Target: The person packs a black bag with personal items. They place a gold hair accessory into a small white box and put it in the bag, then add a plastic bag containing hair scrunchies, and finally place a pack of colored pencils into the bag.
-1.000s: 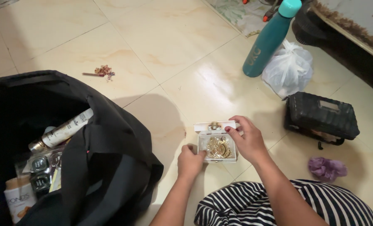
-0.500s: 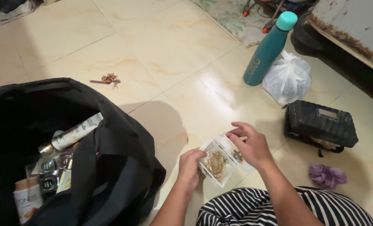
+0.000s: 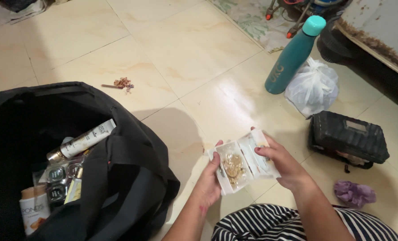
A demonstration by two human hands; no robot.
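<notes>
Both hands, left (image 3: 209, 178) and right (image 3: 283, 161), closed around an open white box (image 3: 242, 161) of gold jewellery (image 3: 233, 167).

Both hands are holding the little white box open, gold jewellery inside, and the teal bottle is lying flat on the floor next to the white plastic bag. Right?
Not quite. The head view shows the teal bottle standing upright beside the white plastic bag, not lying flat. The rest holds: the left hand and right hand hold the little white box open, with gold jewellery inside.
</notes>
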